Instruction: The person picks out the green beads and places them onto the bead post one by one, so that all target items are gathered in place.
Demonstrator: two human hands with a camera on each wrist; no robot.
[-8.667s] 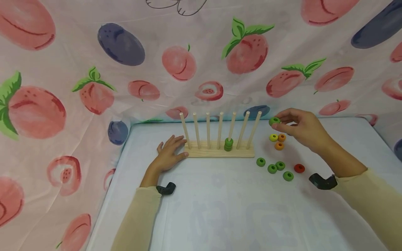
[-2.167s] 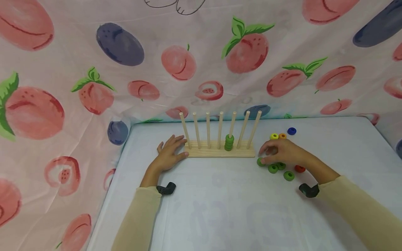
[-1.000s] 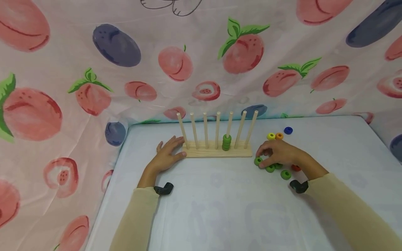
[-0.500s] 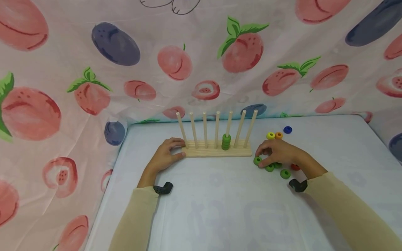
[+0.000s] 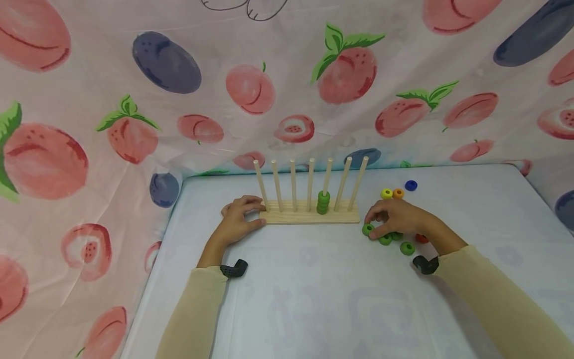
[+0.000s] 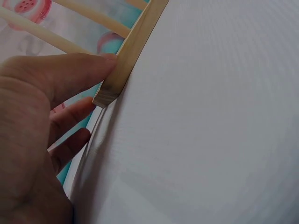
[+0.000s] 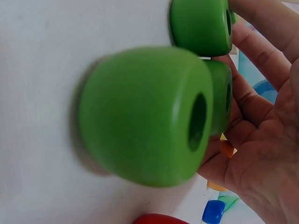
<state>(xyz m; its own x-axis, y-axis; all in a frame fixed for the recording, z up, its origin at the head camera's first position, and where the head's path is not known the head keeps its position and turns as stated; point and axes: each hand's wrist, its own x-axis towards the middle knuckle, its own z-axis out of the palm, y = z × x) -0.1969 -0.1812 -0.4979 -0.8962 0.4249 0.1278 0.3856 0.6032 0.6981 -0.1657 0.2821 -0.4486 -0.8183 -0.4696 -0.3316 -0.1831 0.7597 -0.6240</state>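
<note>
A wooden peg rack (image 5: 291, 217) stands upright on the white table, with several green beads (image 5: 323, 203) stacked on its third peg from the right. My left hand (image 5: 235, 222) grips the rack's left end; in the left wrist view the thumb presses on the base (image 6: 128, 56) and the fingers reach round behind. To the right of the rack, my right hand (image 5: 399, 219) pinches a green bead (image 5: 367, 230) at table level between thumb and fingers. More green beads (image 5: 407, 248) lie under and beside that hand, and one (image 7: 140, 116) looms large in the right wrist view.
Behind the right hand lie a yellow bead (image 5: 386, 193), an orange bead (image 5: 398, 193) and a blue bead (image 5: 410, 185). A red bead (image 5: 421, 238) is partly hidden by the right wrist. A fruit-print cloth (image 5: 287, 89) rises at the table's back edge.
Since the oldest frame, the green stack has grown and my right hand has come from the back to the nearer green beads. Lately it stays still, while my left fingers have drawn in at the rack's end.
</note>
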